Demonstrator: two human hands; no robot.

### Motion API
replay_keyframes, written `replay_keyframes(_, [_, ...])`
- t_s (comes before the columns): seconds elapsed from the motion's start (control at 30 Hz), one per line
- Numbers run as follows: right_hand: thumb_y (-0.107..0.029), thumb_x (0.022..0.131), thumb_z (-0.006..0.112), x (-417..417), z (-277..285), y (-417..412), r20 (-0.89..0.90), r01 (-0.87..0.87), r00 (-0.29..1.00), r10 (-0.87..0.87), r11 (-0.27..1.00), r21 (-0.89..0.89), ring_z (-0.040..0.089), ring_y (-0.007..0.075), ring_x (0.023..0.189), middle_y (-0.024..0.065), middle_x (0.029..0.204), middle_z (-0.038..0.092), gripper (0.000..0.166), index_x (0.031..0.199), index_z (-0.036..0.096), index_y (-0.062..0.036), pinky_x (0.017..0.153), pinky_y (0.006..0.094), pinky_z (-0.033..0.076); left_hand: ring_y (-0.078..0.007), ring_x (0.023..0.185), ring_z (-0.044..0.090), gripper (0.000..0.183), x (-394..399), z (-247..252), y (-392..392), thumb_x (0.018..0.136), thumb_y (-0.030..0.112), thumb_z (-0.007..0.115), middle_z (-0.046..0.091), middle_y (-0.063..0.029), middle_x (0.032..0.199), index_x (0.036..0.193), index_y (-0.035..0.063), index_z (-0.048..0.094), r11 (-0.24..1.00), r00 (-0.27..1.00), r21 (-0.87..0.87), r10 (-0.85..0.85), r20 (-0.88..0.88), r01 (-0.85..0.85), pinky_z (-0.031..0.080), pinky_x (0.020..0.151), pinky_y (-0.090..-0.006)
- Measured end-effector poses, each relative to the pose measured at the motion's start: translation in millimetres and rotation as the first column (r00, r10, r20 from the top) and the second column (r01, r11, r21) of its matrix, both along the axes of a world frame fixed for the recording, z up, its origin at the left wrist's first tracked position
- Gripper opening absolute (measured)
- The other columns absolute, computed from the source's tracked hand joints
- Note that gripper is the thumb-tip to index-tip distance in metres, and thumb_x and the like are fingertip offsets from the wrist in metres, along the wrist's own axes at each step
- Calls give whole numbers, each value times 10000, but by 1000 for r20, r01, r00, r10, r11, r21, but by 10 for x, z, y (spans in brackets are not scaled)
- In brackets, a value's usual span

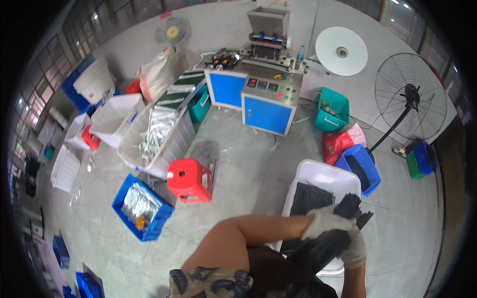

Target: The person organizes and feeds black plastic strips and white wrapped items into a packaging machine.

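Note:
Both of my hands wear white knit gloves and grip one thick bundle of thin black strips (pixel 316 250), whose material I cannot make out. My left hand (pixel 328 222) lies across the bundle near its far end, where the strips stick out unevenly. Close beside it, my right hand (pixel 354 249) clasps the bundle from the right. Under them stands a white plastic tub (pixel 324 170). Inside it lie many more loose black strips (pixel 311 199). The bundle slants above the tub and hides part of its near side.
A red plastic stool (pixel 186 178) and a blue crate (pixel 123 208) of silvery packets stand left. Behind is a packaging machine (pixel 266 111) with a conveyor feeding a white bin (pixel 128 156). At right are a blue bin (pixel 372 178), a red bag (pixel 335 145) and a pedestal fan (pixel 411 97).

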State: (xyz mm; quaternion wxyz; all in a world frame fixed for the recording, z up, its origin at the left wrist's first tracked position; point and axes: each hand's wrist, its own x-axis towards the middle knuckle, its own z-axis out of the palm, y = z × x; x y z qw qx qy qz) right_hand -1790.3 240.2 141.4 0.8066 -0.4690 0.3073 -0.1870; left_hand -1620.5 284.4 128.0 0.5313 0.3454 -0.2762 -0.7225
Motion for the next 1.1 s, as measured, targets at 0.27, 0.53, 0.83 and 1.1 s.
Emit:
replay_keyframes(0.27, [-295,962,554,747,66,546,273,-177,961,41,850,496,550,265,1171,127,1254,576,464,1332,472,-27,1023,416,440,-211,1075,580,407,623,-199,1058,838,223,682,621,-97,1116,1187,47,568,946,952,-116,306,13,-302,467,924,-349])
replay_keyframes(0.53, [-27,710,731,1314,-769,442,16,-299,953,302,949,-98,642,304,932,180,995,616,475,1140,532,14,828,328,506,-291,1231,502,676,1034,-163,1451,976,534,331,460,-171,1389,1399,8,374,870,612,104,419,-670,-482,394,1052,-408])
replay_keyframes(0.83, [-184,881,658,2474,-712,96,138,-140,984,109,960,241,614,227,1067,146,1166,613,447,1248,499,18,928,346,496,-262,1214,520,418,2263,-555,1258,934,89,381,535,-178,1304,1317,-64,456,922,749,78,355,-559,-379,394,1053,-372])
replay_keyframes(1.1, [-333,969,535,3554,-511,-286,335,-203,940,69,900,385,617,247,1055,126,1236,583,480,1321,464,-14,886,372,526,-294,1160,556,506,3484,-314,721,855,107,524,556,-191,1266,1326,-59,446,961,848,54,265,-460,-271,439,1003,-387])
